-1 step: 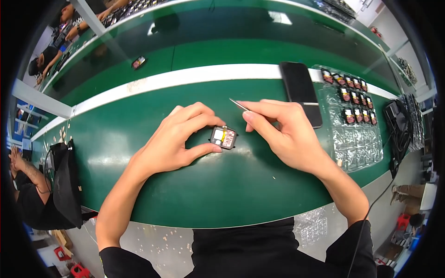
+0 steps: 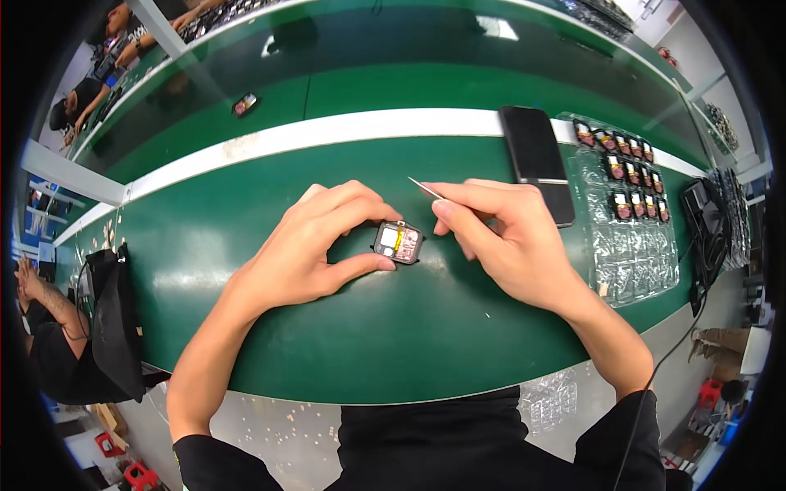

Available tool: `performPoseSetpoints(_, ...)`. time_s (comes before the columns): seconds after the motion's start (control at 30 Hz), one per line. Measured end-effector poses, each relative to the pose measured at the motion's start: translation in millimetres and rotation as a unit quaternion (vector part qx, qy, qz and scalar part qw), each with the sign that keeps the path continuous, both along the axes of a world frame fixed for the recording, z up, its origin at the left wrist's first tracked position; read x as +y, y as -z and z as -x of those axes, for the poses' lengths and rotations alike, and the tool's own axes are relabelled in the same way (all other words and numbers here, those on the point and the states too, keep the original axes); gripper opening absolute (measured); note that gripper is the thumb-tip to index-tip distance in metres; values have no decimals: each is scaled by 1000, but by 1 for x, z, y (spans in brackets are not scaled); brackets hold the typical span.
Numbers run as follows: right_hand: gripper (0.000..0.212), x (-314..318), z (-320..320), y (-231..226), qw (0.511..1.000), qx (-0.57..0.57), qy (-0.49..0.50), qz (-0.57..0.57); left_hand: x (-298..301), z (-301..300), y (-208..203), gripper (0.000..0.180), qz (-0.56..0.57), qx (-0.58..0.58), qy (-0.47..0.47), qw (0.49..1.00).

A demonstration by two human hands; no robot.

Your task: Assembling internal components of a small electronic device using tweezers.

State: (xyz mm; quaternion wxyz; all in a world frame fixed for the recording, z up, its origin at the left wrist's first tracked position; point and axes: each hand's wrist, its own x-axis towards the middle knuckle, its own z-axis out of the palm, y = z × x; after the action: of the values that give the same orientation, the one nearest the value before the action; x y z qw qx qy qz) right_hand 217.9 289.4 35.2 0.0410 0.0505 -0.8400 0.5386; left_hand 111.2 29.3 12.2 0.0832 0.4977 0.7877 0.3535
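Observation:
My left hand [image 2: 307, 245] pinches a small open smartwatch case [image 2: 399, 242] between thumb and fingers, at its left side. The case is black and roughly square, and its inside faces up: a white block, a yellow strip and a reddish circuit part. To its right, my right hand [image 2: 508, 233] is closed around thin pointed metal tweezers [image 2: 424, 188]. Their tip points up and left, above the case and apart from it. Part of the tweezers is hidden in the right hand.
A clear plastic tray [image 2: 634, 270] at right holds several similar watch cases. Beside it lie a black phone-like slab [image 2: 532, 147] and a black device with cables [image 2: 704, 213]. Another case [image 2: 244, 104] lies beyond the white ledge [image 2: 344, 124]. At left, a co-worker's arm [image 2: 57, 307] and a black bag [image 2: 115, 327].
The whole view has shifted very slightly. The tweezers' tip tilts a little differently; both hands keep their holds.

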Motion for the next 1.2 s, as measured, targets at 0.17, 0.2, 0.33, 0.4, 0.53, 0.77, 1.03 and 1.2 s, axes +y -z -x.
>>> performPoseSetpoints(0.17, 15, -8, -7, 24, 995, -19, 48, 90, -1, 1, -3, 53, -4, -14, 12, 1000)
performPoseSetpoints(0.2, 15, -7, -5, 25, 994, -29, 49, 94, -1, 2, -4, 53, 1, -24, 12, 1000)
performPoseSetpoints(0.33, 11, -4, -2, 25, 998, 55, 37, 5, -3, 4, -1, 55, 9, -26, 4, 1000)
performPoseSetpoints(0.4, 15, 1, -1, 24, 995, 81, -9, -54, -2, 6, -3, 55, 8, -2, 9, 1000)
performPoseSetpoints(0.53, 16, 2, 1, 31, 989, 122, -20, -79, 3, 8, -1, 58, 11, -1, 15, 1000)
performPoseSetpoints(0.77, 19, 0, 3, 30, 988, 126, -14, -94, -1, 11, -1, 63, 3, 29, 31, 999)
performPoseSetpoints(1.03, 32, -2, -5, 34, 965, 212, 3, -153, -1, 5, -3, 65, 24, 0, 1, 1000)
performPoseSetpoints(1.2, 34, -5, -5, 42, 951, 259, 11, -167, 0, 7, -6, 63, 38, 13, 8, 999)
